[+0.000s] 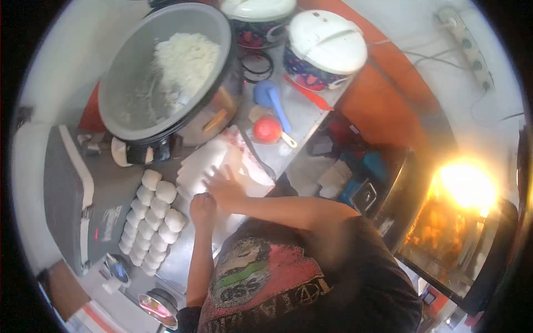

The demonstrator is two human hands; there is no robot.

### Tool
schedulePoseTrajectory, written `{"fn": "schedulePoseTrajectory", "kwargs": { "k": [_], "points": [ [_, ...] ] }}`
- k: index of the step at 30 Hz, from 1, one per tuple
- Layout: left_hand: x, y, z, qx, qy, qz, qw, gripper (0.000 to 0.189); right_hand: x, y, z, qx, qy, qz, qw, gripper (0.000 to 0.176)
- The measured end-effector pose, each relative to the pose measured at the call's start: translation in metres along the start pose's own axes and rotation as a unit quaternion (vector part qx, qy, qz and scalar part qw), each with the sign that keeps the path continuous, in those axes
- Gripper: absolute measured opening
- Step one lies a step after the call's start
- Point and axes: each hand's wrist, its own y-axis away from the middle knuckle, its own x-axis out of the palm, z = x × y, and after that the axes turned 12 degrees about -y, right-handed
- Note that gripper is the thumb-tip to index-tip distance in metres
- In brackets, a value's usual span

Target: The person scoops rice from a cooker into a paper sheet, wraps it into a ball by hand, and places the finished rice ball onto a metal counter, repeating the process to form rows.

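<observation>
My right hand reaches in from the right and lies with fingers spread on a stack of white paper sheets, some with a reddish print. Close beside it, my left hand is closed near the lower edge of the sheets; anything inside its fingers is hidden. To the left, several white rounded bundles are packed in rows on the metal tabletop. A large grey pot with white rice stands beyond the sheets. Right of it lie a blue ladle and a red round scoop.
Two white-lidded flowered containers stand at the back, with a red utensil before them. A grey box stands left. At right are a glowing lamp by a glass case and a wall power strip.
</observation>
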Motion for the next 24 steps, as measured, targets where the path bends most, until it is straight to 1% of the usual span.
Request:
{"fn": "schedulePoseTrajectory", "kwargs": {
  "k": [2,3,5,6,7,8,10,11,12,14,15,18,19,20,21,23,24],
  "points": [
    [-0.015,-0.012,-0.016,0.048,0.001,-0.026,0.999,0.023,0.001,0.017,-0.011,0.04,0.034,0.032,0.998,0.054],
    [-0.019,-0.014,-0.02,0.046,0.005,-0.033,0.998,0.03,0.003,0.024,-0.016,0.031,0.042,0.026,0.998,0.055],
    [-0.031,-0.02,-0.029,-0.007,-0.021,-0.055,0.998,0.03,0.004,0.039,-0.025,0.011,0.058,0.019,0.998,0.056],
    [-0.04,-0.023,-0.032,-0.035,-0.035,-0.065,0.997,0.029,-0.002,0.044,-0.024,0.015,0.056,0.037,0.998,0.058],
    [-0.05,-0.029,-0.032,-0.08,-0.002,-0.051,0.995,0.033,-0.011,0.045,-0.022,0.016,0.055,0.054,0.997,0.059],
    [-0.04,-0.022,-0.015,-0.076,-0.001,-0.048,0.996,0.034,-0.017,0.045,-0.021,0.013,0.054,0.072,0.996,0.061],
    [0.0,0.005,0.033,-0.075,-0.003,-0.044,0.996,0.034,-0.021,0.047,-0.021,0.011,0.062,0.082,0.995,0.066],
    [0.007,0.012,0.041,-0.104,0.016,-0.044,0.993,0.027,-0.021,0.048,-0.023,0.007,0.072,0.092,0.993,0.067],
    [0.004,0.011,0.04,-0.165,0.091,-0.017,0.982,0.026,-0.023,0.049,-0.024,0.005,0.082,0.1,0.992,0.068],
    [-0.001,0.004,0.031,-0.269,0.245,0.032,0.931,0.024,-0.028,0.05,-0.026,-0.019,0.104,0.096,0.99,0.07],
    [0.023,0.015,0.046,-0.218,0.194,0.044,0.955,0.024,-0.028,0.052,-0.032,-0.03,0.113,0.092,0.989,0.07],
    [0.029,0.021,0.03,-0.388,0.29,0.012,0.875,0.025,-0.035,0.054,-0.038,-0.051,0.134,0.093,0.985,0.068],
    [0.023,0.026,0.016,-0.307,0.227,-0.043,0.923,0.024,-0.035,0.054,-0.04,-0.052,0.141,0.098,0.984,0.066],
    [0.016,0.031,0.005,-0.357,0.247,0.104,0.895,0.028,-0.036,0.054,-0.041,-0.052,0.148,0.102,0.982,0.064],
    [0.008,0.036,-0.006,-0.397,0.261,0.248,0.844,0.032,-0.036,0.053,-0.041,-0.056,0.156,0.104,0.981,0.061],
    [0.012,0.061,-0.026,-0.348,0.252,0.248,0.868,0.035,-0.038,0.052,-0.04,-0.063,0.172,0.108,0.977,0.053],
    [0.01,0.065,-0.032,-0.322,0.247,0.247,0.88,0.037,-0.04,0.051,-0.04,-0.071,0.151,0.103,0.981,0.05]
  ]
}}
